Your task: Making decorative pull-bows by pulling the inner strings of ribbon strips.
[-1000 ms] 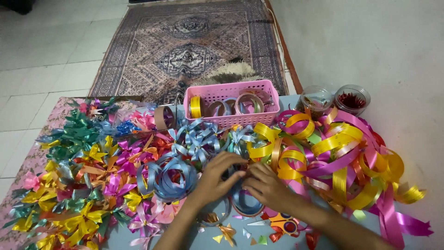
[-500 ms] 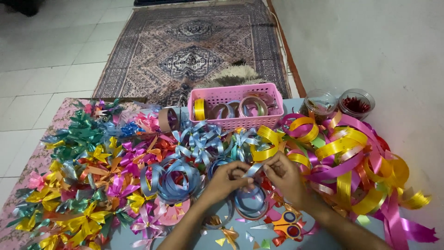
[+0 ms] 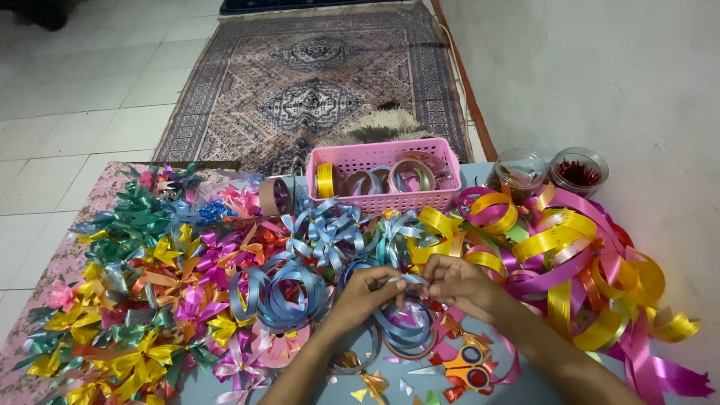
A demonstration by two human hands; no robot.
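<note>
Both hands, left hand (image 3: 365, 289) and right hand (image 3: 459, 282), pinched one light-blue ribbon (image 3: 409, 280) mid-table; a pink basket (image 3: 384, 196) and two clear jars (image 3: 550, 171) lined the far edge.

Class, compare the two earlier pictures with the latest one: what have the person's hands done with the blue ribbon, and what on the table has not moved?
Both hands have lifted off the coiled blue ribbon and drawn together. The left hand and right hand now pinch a strip of light blue ribbon between their fingertips, just above the coils. The pink basket, the yellow and pink ribbon heap, the finished bows and the scissors stayed put.
</note>
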